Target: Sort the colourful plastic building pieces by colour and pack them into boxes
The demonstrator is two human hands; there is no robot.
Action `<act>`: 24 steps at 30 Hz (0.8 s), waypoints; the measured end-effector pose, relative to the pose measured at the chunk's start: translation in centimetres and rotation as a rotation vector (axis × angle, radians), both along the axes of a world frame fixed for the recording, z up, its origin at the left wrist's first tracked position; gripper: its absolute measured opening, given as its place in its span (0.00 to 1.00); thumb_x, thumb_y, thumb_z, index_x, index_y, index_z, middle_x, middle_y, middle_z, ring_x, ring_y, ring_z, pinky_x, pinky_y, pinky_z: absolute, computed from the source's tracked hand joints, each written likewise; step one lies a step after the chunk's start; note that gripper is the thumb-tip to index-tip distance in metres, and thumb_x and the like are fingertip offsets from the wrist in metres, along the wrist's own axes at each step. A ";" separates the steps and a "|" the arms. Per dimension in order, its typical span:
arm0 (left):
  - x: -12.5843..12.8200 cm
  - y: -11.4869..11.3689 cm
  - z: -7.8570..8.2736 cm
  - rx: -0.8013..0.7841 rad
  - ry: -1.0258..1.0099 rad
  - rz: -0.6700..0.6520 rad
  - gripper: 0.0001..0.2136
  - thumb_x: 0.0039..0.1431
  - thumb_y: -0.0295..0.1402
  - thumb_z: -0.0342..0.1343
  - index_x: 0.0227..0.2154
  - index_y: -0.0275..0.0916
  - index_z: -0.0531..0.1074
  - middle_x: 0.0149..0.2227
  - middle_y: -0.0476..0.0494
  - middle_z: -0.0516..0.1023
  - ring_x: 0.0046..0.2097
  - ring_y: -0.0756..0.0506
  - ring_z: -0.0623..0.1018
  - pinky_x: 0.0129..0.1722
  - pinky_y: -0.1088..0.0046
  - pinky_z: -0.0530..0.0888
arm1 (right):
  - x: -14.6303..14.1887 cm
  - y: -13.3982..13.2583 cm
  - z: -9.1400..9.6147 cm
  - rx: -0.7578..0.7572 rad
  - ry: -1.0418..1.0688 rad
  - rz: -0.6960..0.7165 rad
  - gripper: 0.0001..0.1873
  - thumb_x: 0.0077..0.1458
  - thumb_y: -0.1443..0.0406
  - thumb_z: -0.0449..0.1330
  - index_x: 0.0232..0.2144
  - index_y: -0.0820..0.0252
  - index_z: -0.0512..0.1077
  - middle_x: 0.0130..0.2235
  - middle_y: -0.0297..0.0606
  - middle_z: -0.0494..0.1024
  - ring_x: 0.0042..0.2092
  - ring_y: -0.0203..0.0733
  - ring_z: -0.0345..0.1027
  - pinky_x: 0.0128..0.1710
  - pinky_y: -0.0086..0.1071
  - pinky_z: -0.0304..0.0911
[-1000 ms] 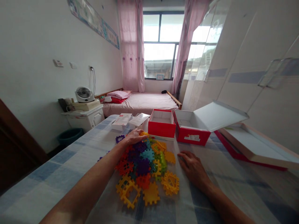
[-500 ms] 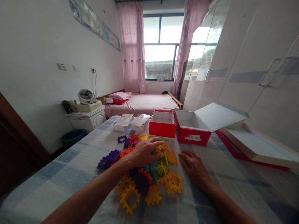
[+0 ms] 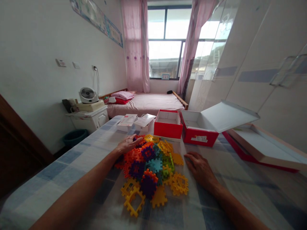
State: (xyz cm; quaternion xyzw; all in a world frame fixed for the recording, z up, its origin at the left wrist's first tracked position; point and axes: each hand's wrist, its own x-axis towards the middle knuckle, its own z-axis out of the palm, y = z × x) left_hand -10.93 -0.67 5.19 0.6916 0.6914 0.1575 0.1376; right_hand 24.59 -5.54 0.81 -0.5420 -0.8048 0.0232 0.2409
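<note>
Interlocking plastic pieces [image 3: 154, 166]: heaped between the hands on the checked tablecloth [image 3: 172, 214]; taken as clock centre.
Left hand [image 3: 127, 144]: placed at the heap's 10 o'clock edge, fingers extended; whether a piece is gripped cannot be told.
Right hand [image 3: 200, 167]: rested palm down on the cloth at 3 o'clock, fingers loosely spread.
Red box [image 3: 168, 130]: set at 1 o'clock.
Hinged-lid red box [image 3: 199, 138]: set at 2 o'clock, lid raised.

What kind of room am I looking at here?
Most likely a bedroom in a home: a bed with folded pink bedding stands below a curtained window, and tall white cabinets, probably wardrobes, line the right side.
</note>
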 end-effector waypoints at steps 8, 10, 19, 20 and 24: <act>2.9 -0.9 0.5 0.028 -0.391 -0.039 0.38 0.45 0.53 0.56 0.55 0.31 0.62 0.51 0.34 0.71 0.50 0.38 0.72 0.50 0.65 0.67 | 0.0 0.0 -0.1 0.023 0.007 0.005 0.15 0.59 0.65 0.48 0.44 0.59 0.71 0.47 0.42 0.72 0.49 0.42 0.65 0.51 0.37 0.56; 3.9 -1.3 0.9 0.046 -0.458 -0.095 0.34 0.46 0.51 0.56 0.53 0.32 0.65 0.47 0.38 0.75 0.46 0.41 0.74 0.46 0.68 0.70 | -0.1 -0.1 0.1 0.015 0.009 0.001 0.15 0.59 0.64 0.48 0.44 0.59 0.71 0.47 0.42 0.72 0.49 0.42 0.65 0.51 0.37 0.56; 11.9 -4.2 2.8 0.372 -0.176 -0.291 0.16 0.52 0.37 0.56 0.44 0.42 0.73 0.43 0.43 0.73 0.46 0.43 0.72 0.49 0.67 0.68 | -0.3 -0.2 0.2 -0.001 0.019 0.003 0.15 0.59 0.64 0.48 0.43 0.59 0.71 0.47 0.42 0.72 0.48 0.41 0.65 0.51 0.37 0.55; 12.8 -4.6 2.9 0.411 -0.131 -0.310 0.15 0.52 0.36 0.55 0.44 0.43 0.73 0.43 0.43 0.72 0.47 0.43 0.72 0.49 0.66 0.68 | -0.2 -0.2 0.2 -0.001 0.020 0.002 0.15 0.59 0.63 0.48 0.43 0.59 0.71 0.47 0.42 0.72 0.48 0.41 0.65 0.51 0.37 0.55; 15.6 -6.5 3.7 0.447 -0.070 -0.441 0.18 0.52 0.37 0.56 0.48 0.44 0.70 0.49 0.43 0.70 0.50 0.41 0.70 0.52 0.63 0.67 | -0.2 0.0 0.1 0.013 0.020 0.006 0.15 0.59 0.63 0.48 0.43 0.58 0.71 0.47 0.42 0.72 0.48 0.42 0.65 0.50 0.37 0.56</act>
